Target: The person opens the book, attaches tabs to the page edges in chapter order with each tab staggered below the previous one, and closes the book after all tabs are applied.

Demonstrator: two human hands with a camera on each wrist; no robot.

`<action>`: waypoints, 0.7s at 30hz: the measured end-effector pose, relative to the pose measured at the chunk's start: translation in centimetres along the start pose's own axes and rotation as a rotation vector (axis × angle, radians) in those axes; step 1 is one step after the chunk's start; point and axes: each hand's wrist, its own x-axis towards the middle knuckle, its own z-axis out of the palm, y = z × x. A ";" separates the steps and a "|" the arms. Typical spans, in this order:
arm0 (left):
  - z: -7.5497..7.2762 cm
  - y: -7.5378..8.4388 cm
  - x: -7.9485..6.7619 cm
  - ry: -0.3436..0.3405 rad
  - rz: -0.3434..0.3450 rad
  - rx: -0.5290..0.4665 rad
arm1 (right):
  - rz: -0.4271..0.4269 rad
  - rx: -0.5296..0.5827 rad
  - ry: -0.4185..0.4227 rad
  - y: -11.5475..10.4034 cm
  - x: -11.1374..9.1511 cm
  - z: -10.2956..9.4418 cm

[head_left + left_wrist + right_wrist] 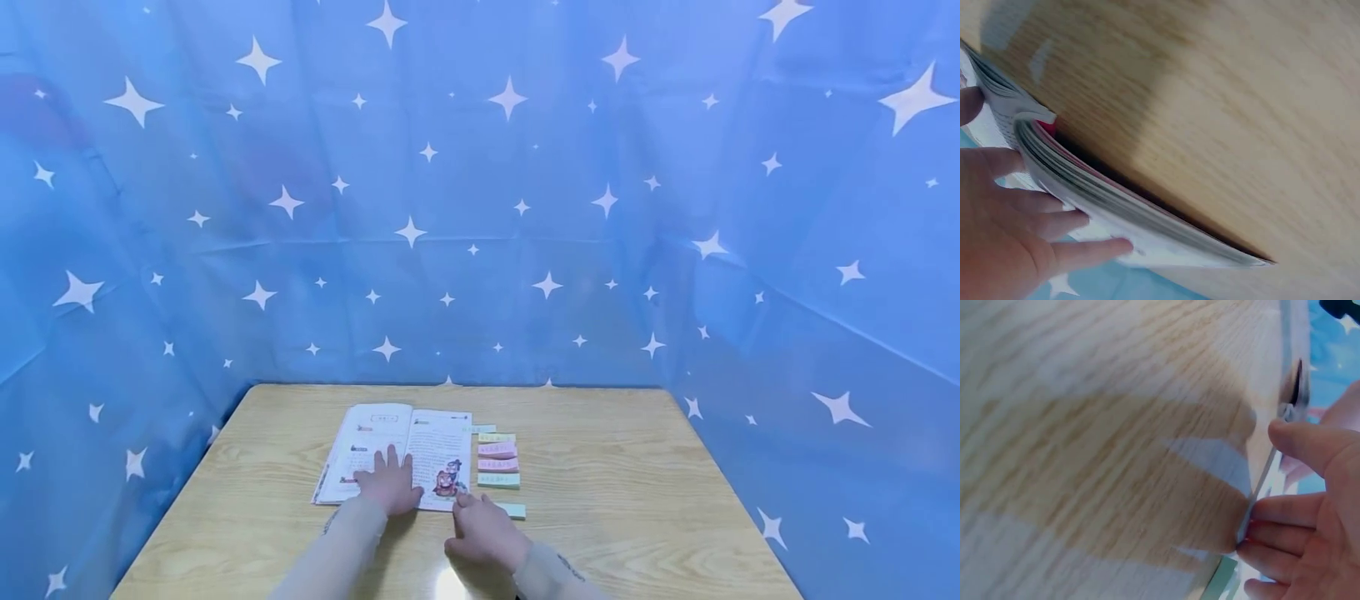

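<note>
An open book (378, 425) lies on the wooden table, its right page carrying a colourful cartoon picture (448, 481). My left hand (388, 483) rests on it across the lower middle, fingers spread; the left wrist view shows the curved stack of pages (1104, 194) beneath the fingers. At the book's lower right corner, my right hand (486, 527) touches the edge with nearly straight fingers, thumb apart. Yellow (497, 437), pink (498, 465) and green paper strips (498, 480) with writing line the book's right side. Another green strip (513, 510) lies beside my right fingers, partly hidden.
The wooden table (630, 483) extends to both sides of the book. A blue curtain with white stars (480, 183) surrounds its back and sides. Light glares on the tabletop near the front.
</note>
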 end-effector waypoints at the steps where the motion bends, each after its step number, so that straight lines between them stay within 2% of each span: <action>1: 0.0 0.1 0.0 -0.012 -0.004 -0.003 | 0.001 0.004 0.006 0.1 0.0 0.1; 9: -0.3 0.3 -0.4 -0.034 -0.001 -0.100 | 0.005 0.015 0.049 0.4 -0.6 0.7; 17: -1.3 -0.1 -0.7 -0.042 -0.008 -0.108 | -0.011 -0.056 0.076 -0.4 -0.3 0.3; 21: -1.7 -0.1 -0.4 -0.047 0.011 -0.106 | 0.012 -0.066 0.068 -0.5 -0.1 0.2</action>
